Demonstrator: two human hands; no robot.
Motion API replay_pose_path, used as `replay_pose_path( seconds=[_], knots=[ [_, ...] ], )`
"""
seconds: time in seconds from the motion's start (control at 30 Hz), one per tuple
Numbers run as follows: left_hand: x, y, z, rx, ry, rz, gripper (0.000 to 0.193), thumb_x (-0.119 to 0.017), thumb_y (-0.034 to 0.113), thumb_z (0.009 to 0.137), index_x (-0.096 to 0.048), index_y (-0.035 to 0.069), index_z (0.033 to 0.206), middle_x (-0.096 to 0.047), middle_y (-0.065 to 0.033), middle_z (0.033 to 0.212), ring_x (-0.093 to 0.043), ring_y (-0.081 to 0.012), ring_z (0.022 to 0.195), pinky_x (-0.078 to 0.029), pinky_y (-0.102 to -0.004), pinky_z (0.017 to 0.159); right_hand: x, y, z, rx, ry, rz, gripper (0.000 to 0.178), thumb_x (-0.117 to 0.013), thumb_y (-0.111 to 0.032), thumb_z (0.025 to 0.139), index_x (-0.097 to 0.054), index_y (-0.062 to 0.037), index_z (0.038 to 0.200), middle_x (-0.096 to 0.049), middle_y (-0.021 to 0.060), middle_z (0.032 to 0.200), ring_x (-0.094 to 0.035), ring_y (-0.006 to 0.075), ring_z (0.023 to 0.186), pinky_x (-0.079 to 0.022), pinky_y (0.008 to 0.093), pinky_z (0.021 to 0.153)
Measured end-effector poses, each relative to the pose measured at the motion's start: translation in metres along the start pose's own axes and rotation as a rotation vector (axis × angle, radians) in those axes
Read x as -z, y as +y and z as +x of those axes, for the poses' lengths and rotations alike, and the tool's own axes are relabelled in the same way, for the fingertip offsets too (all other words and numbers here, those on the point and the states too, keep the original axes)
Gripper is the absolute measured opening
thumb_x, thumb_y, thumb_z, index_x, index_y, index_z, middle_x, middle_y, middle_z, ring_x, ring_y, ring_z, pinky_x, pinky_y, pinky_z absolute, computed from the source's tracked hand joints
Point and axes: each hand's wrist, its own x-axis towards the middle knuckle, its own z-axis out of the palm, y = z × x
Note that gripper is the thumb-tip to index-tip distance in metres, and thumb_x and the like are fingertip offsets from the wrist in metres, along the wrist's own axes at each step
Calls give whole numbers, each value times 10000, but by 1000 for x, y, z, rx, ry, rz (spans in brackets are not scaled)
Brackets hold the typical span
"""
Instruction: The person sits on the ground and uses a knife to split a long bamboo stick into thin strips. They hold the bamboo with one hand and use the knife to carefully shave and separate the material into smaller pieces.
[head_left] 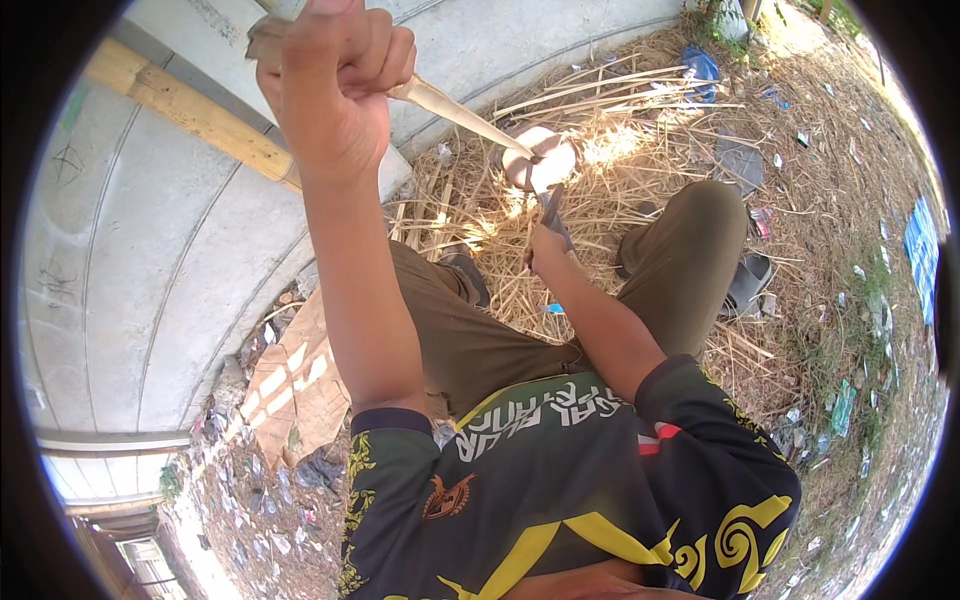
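Note:
My left hand (345, 85) is raised at the upper left, its fingers wrapped round a long pale strip (460, 112) that looks like split bamboo. The strip slants down to a round wooden block (562, 160) on the ground, and its lower end rests over the block's top. Nearer to me, my right hand (548, 250) is closed on the dark handle of a large knife (553, 205). The blade lies over the block and meets the lower end of the strip; the exact contact is too small to tell.
Concrete wall panels (170, 270) rise on the left, with a bamboo pole (190, 112) across them. Pale shavings (480, 215) surround the block. Flattened cardboard (300, 385) lies at left; a sandal (748, 285) is beside my right knee. A blue plastic bag (701, 73) lies farther off.

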Motion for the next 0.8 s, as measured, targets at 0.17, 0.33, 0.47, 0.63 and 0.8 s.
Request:
replay_pose_path(
  seconds=[0.17,0.33,0.47,0.63,0.8],
  knots=[
    [2,-21,45,-28,-29,-53,358,-662,118,914,-456,137,622,-371,44,535,-317,-77,408,-239,-276,393,-6,-83,-123,932,-410,39,202,-514,-206,1028,-491,-40,917,-477,15,590,-426,92,387,-359,285,369],
    [-3,-28,80,114,85,-172,385,-671,90,904,-425,171,619,-317,82,520,-270,-35,402,-183,-251,395,19,-127,-240,1259,-617,375,192,-491,-233,1063,-461,-74,959,-444,-14,608,-394,54,424,-335,233,385],
    [-14,-34,91,236,41,-267,384,-673,89,898,-423,162,615,-327,83,521,-285,-38,397,-183,-252,388,5,-89,-242,1278,-655,570,191,-501,-253,1063,-441,-87,990,-414,-27,618,-381,56,429,-331,227,386],
    [-15,-51,90,14,111,145,411,-664,88,899,-404,168,590,-328,79,516,-284,-46,391,-177,-256,380,15,-96,-254,924,-866,-106,214,-538,-276,1049,-488,-76,991,-434,-30,617,-396,46,422,-318,231,361],
    [-20,-49,77,13,-31,18,507,-666,259,960,-347,187,573,-300,75,506,-259,-50,390,-176,-262,380,40,-115,-299,1206,-722,236,252,-531,-264,1047,-465,-89,878,-421,-11,608,-392,56,418,-326,243,363]
  ],
)
